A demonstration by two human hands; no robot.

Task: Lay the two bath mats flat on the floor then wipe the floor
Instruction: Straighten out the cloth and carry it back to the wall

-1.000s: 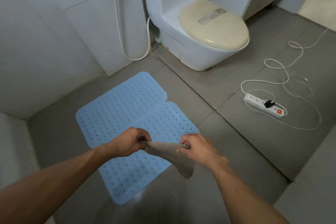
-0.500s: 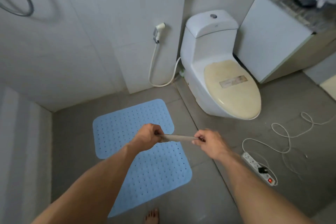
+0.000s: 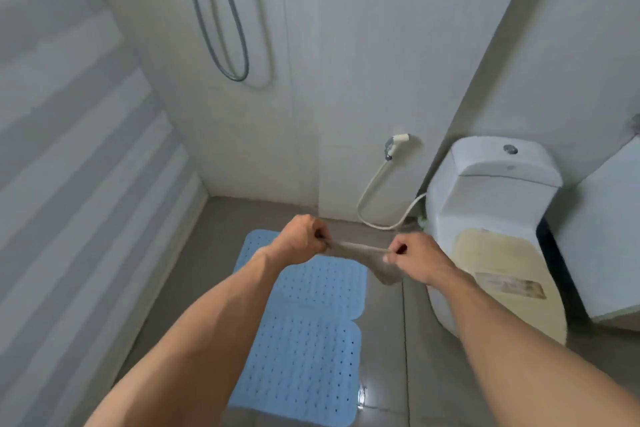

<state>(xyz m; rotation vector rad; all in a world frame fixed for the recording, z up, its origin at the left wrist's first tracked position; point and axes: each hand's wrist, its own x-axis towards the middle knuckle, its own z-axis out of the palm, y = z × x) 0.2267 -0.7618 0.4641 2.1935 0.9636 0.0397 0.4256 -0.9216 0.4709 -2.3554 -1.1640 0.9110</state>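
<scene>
Both hands, left (image 3: 300,236) and right (image 3: 417,258), pinch a grey cloth (image 3: 367,255) stretched between them, fingers clamped on it, above two blue mats (image 3: 304,340) flat on the floor (image 3: 384,340).

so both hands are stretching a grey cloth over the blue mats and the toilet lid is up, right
Not quite: the toilet lid is down, closed over the bowl, as the head view shows. The rest holds: the left hand and the right hand each pinch an end of the grey cloth, pulled between them above the two blue mats lying on the floor.
</scene>
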